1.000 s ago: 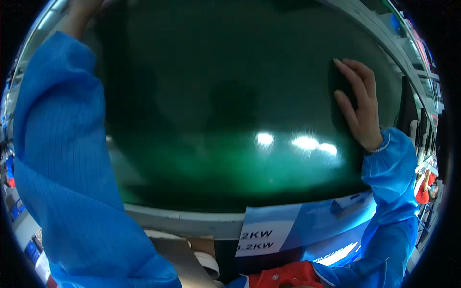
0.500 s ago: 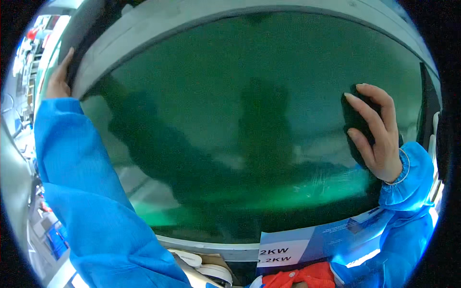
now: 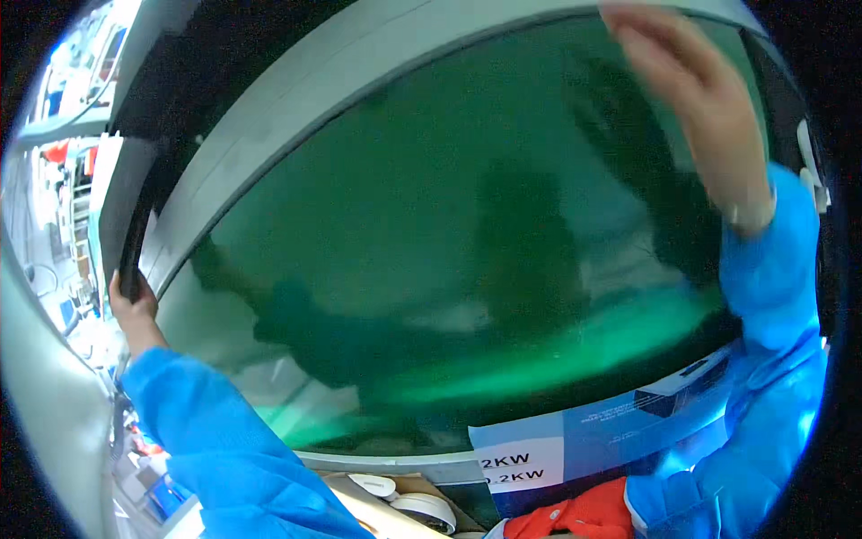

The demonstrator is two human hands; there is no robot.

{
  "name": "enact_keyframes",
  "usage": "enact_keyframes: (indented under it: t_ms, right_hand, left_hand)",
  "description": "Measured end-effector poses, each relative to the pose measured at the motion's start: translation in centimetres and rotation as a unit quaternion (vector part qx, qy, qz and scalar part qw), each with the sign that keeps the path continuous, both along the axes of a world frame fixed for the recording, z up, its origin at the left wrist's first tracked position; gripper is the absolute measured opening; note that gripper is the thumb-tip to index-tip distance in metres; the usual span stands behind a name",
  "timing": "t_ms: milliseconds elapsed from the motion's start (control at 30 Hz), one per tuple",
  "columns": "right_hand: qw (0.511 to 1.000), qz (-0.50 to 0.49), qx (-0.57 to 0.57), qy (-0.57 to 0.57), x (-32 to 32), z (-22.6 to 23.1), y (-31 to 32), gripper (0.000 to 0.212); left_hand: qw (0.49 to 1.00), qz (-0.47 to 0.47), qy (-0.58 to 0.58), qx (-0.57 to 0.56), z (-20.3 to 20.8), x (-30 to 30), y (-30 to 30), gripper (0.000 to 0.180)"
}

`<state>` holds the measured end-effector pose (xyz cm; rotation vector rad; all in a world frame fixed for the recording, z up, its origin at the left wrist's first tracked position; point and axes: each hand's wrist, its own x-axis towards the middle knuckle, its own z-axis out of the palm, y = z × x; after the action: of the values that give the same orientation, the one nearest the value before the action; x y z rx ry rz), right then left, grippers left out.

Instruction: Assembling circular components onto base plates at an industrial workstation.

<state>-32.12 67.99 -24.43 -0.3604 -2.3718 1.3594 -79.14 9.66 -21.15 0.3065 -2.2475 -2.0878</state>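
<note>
A large glossy dark green panel (image 3: 422, 207) with a pale grey frame (image 3: 296, 117) spans most of the view and mirrors dark shapes. At its left side my left hand (image 3: 136, 310) is closed on the edge of a dark strip (image 3: 139, 238) beside the frame, thumb on one side and fingers on the other. My right hand (image 3: 700, 99) is raised over the upper right of the green panel, near the frame. Motion smears its fingers, so I cannot tell how they are held or whether they touch anything.
Below the panel lie a blue and white printed sheet (image 3: 530, 454) and a cardboard box (image 3: 449, 494) with white rounded parts (image 3: 422, 510). A pale curved surface (image 3: 45, 386) rises at the far left. Bright shelving (image 3: 81, 189) stands beyond my left hand.
My right hand has moved up the panel from its middle right. My left hand appears lower in the view, still at the left edge. The whole view has tilted.
</note>
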Motion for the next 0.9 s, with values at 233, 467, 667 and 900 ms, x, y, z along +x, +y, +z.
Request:
enact_keyframes:
  t_ms: [233,467,667,900]
  right_hand:
    - [0.792,-0.166,-0.58,-0.086,-15.9,5.2,0.8,0.084]
    - [0.759,-0.102,-0.643,-0.025,-25.4,1.0,2.0,0.094]
    - [0.727,-0.054,-0.682,0.061,-23.7,2.5,-2.7,0.087]
    - [0.716,-0.094,-0.691,0.033,-20.5,3.0,-0.8,0.071]
  left_hand:
    - [0.972,0.142,-0.036,0.185,2.2,7.7,-8.8,0.018]
    - [0.955,0.029,0.027,0.295,8.3,13.3,-2.4,0.02]
    - [0.93,-0.086,0.018,0.356,10.8,7.8,9.2,0.029]
    - [0.925,-0.14,0.245,-0.256,8.5,-14.9,11.5,0.039]
